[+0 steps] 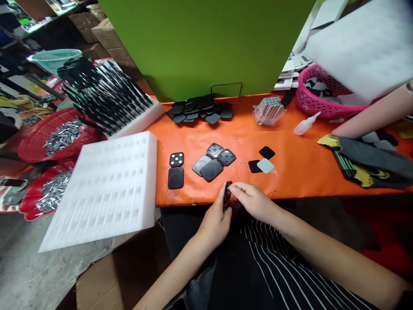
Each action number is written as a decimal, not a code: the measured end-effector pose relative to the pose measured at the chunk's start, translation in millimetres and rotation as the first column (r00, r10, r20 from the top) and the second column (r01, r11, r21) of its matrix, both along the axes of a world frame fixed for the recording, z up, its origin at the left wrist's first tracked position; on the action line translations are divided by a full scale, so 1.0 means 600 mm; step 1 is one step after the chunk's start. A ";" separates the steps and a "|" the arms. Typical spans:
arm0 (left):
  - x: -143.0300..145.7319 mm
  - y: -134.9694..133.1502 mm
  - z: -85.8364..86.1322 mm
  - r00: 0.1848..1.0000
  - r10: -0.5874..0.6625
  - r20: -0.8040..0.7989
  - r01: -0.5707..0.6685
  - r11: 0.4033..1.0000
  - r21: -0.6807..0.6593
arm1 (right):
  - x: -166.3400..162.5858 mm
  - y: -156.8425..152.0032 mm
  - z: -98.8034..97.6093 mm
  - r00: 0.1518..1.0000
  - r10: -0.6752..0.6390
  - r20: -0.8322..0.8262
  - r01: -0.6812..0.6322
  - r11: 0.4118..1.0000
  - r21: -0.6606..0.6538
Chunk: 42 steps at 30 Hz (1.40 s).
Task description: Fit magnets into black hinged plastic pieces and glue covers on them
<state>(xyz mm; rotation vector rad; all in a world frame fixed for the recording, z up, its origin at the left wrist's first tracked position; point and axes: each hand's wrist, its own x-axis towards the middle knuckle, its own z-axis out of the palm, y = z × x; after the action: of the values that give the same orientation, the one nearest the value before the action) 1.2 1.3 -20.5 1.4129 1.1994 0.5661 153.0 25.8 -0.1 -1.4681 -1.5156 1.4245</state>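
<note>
My left hand grips a black square piece tilted on its edge, just off the front edge of the orange table. My right hand pinches with thumb and forefinger at the piece's upper end; a small shiny bit shows there, too small to name. Ahead of my hands lie overlapping black square plates, joined by black square bases with pale round dots. Further left, a dotted black base touches a plain black plate. To the right are thin black and grey square pads.
A white foam block with slots stands left, near red baskets of metal pins and a foam rack of black rods. Behind are piled black plates, bagged metal tubes, a squeeze bottle and a pink basket.
</note>
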 end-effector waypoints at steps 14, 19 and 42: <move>0.000 -0.015 -0.001 0.987 -0.111 -0.114 0.127 0.981 0.145 | 0.002 -0.017 0.010 0.995 -0.019 0.101 0.015 0.999 0.044; 0.002 -0.014 -0.009 0.902 0.139 0.408 0.001 0.946 -0.323 | 0.007 -0.017 -0.004 0.867 -0.214 -0.449 0.051 0.936 -0.348; -0.043 -0.011 0.018 0.936 -0.307 -0.171 0.337 0.924 0.183 | 0.021 -0.042 -0.015 0.835 -0.260 -0.486 -0.074 0.821 -0.566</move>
<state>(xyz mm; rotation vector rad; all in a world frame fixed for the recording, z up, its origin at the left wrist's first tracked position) -24.9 -5.1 -9.8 1.8138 1.0044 0.3735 165.5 0.8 -9.3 -1.2427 -0.6651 2.1203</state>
